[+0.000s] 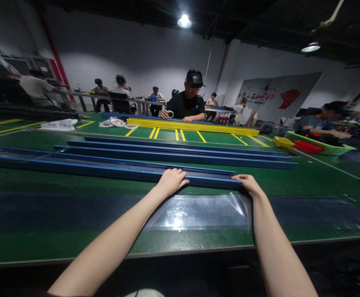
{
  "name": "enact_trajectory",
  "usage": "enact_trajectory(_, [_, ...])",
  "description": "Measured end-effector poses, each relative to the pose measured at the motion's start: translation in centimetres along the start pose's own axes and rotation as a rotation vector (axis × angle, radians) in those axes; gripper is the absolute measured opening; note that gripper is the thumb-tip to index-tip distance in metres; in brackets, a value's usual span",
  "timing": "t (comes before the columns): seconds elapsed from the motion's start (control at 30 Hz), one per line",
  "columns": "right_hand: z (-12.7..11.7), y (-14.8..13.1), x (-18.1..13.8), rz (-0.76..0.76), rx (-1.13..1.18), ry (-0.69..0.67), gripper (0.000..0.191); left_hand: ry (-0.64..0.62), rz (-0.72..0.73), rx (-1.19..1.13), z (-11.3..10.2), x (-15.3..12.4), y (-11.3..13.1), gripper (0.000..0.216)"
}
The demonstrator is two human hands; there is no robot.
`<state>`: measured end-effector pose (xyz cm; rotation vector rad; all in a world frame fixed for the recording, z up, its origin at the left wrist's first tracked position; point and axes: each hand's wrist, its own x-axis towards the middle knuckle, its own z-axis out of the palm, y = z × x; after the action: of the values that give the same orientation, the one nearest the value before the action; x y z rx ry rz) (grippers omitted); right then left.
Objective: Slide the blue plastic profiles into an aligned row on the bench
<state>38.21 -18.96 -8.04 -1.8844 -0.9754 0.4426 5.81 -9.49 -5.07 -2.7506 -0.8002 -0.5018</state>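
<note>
A long blue U-shaped channel [114, 168] lies across the table, with clear plastic film inside it toward the left. My left hand [172, 181] grips its near wall, fingers over the top edge. At the channel's right end, my right hand [249, 184] has its thumb and fingers closed on the corner. Behind it lie more blue channels [180, 153], side by side. A glossy clear plastic sheet [198, 212] rests flat under my forearms, along the near part of the table.
The green table [291, 181] ends at a near edge below the sheet. Farther back are a yellow channel [195, 126], coiled white cable [113, 122], a red tray [308, 147] and a green bin [337, 147]. A co-worker [186, 103] sits opposite.
</note>
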Motion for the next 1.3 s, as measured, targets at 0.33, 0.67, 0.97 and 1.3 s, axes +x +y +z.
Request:
enact_trajectory(0.33, [-0.12,0.55,0.40,0.007,0.024,-0.020,0.009,0.003,0.000,0.006,-0.10,0.02,0.09,0.030])
enact_trajectory(0.67, [-0.12,0.82,0.62,0.011,0.055,-0.021,0.010,0.005,-0.001,0.003,-0.03,-0.03,0.06,0.031])
enact_trajectory(0.97, [-0.04,0.63,0.29,0.020,0.036,0.007,0.015,-0.005,-0.004,0.008,0.06,0.07,0.05,0.031])
enact_trajectory(1.3, [-0.08,0.11,0.08,0.034,0.052,-0.019,0.014,0.005,-0.005,0.014,0.26,0.01,-0.04,0.032])
